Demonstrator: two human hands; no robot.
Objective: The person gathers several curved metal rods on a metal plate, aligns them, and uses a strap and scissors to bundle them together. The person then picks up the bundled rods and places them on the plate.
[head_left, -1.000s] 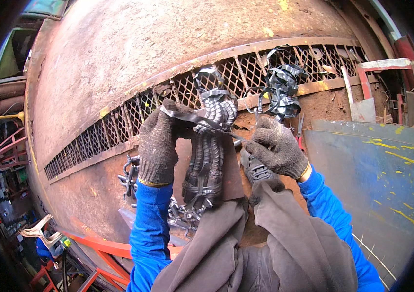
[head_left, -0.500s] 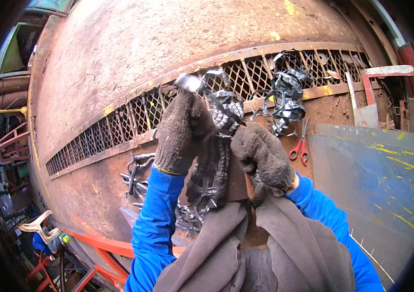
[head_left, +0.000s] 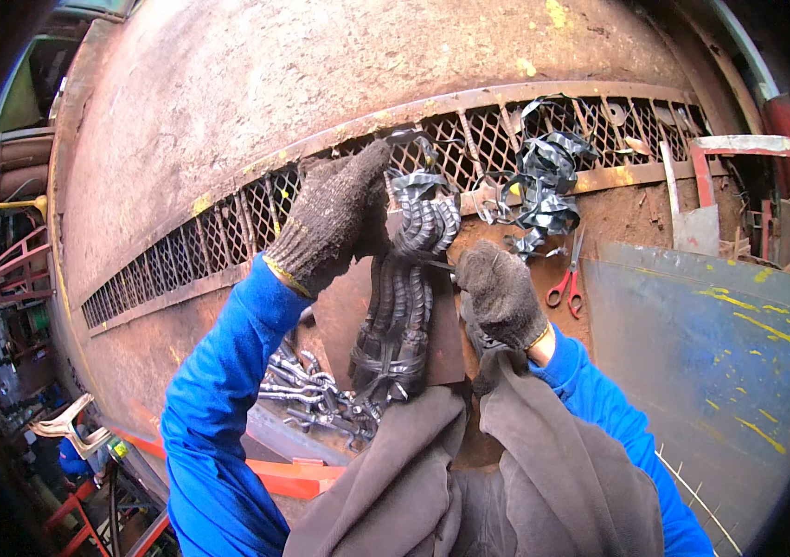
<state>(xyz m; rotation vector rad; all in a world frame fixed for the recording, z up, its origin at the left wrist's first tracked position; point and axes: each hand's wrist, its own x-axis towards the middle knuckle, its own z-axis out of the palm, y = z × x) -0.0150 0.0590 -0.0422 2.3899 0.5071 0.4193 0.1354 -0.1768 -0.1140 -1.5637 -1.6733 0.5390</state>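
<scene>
A bundle of black ribbed cables [head_left: 393,320], bound with dark strips, lies lengthwise in front of me, its looped far end [head_left: 427,218] bent round. My left hand [head_left: 344,209], in a dark knit glove, is closed beside that far end; whatever its fingers hold is hidden. On the other side my right hand [head_left: 501,295], gloved alike, is closed in a fist. A thin black strip [head_left: 441,265] runs from the bundle's middle to it. Red-handled scissors [head_left: 565,290] lie right of my right hand.
Tangled black plastic strips [head_left: 548,186] lie on the metal mesh grating [head_left: 265,213]. Several short ribbed pieces [head_left: 307,390] are heaped to the left. A grey-blue metal sheet [head_left: 701,343] lies at right, a red and white frame [head_left: 757,144] beyond it. Orange bars [head_left: 297,478] stand at lower left.
My left hand has tilted and its forearm swung left, uncovering more of the cable bundle and the heaped pieces. The bright blur at its fingertips is gone. My right hand has shifted slightly.
</scene>
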